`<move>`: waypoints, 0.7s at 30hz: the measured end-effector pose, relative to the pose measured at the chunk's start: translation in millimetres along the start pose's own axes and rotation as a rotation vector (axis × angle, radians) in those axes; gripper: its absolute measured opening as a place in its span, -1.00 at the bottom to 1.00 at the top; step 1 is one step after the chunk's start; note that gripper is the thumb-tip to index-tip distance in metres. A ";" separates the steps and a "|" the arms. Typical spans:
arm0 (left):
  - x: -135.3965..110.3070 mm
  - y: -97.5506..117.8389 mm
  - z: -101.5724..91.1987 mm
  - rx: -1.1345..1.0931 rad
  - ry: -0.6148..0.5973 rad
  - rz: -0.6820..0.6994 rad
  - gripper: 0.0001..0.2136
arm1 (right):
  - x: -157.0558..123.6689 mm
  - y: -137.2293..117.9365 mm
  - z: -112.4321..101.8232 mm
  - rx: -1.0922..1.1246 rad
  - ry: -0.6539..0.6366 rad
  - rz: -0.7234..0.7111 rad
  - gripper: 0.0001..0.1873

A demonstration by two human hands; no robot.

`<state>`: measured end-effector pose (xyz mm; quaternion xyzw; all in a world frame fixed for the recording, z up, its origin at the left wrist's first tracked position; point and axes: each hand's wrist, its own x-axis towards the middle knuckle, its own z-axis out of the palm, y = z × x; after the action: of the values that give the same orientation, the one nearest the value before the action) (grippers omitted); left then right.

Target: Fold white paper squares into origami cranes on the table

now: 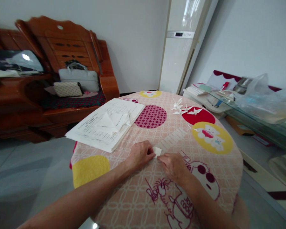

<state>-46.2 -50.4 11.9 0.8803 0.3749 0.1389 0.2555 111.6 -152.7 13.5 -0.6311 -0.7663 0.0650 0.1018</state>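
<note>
A small folded piece of white paper [157, 151] lies on the patterned tablecloth between my two hands. My left hand [142, 153] pinches its left edge, fingers curled. From the lower right, my right hand [173, 164] has its thumb and fingertips closed on the near right corner of the same paper. Part of the paper is hidden under the fingers. Several white folded paper cranes [181, 108] stand in a group toward the far right of the table. On a stack of printed sheets [90, 130] at the left lie loose white paper pieces [113, 121].
The round table is covered by a pink tablecloth [133, 197]. Behind it on the left is a wooden chair [69, 41] with a grey bag [85, 79] and a quilted purse [68, 89]. At right, a glass shelf [255, 111] holds plastic bags and other items.
</note>
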 end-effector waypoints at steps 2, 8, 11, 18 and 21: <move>0.0 -0.3 1.0 0.005 0.001 -0.003 -0.91 | -0.4 -0.8 0.0 -0.036 -0.014 -0.017 -0.79; 0.0 0.2 1.1 0.004 0.010 0.000 -0.91 | -2.5 1.1 2.0 -0.035 -0.006 -0.029 -0.78; 0.1 0.0 0.7 -0.005 0.014 0.005 -0.91 | -3.6 2.5 3.1 -0.016 0.011 -0.030 -0.76; 0.0 0.3 0.1 -0.015 0.013 -0.005 -0.90 | -3.9 2.1 2.8 -0.009 0.032 -0.031 -0.76; -0.1 1.6 -1.0 -0.008 0.004 -0.020 -0.91 | -3.8 2.2 3.4 -0.018 0.032 -0.033 -0.76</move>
<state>-45.8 -51.0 13.6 0.8751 0.3836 0.1397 0.2598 113.5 -155.9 9.4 -0.6203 -0.7753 0.0464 0.1094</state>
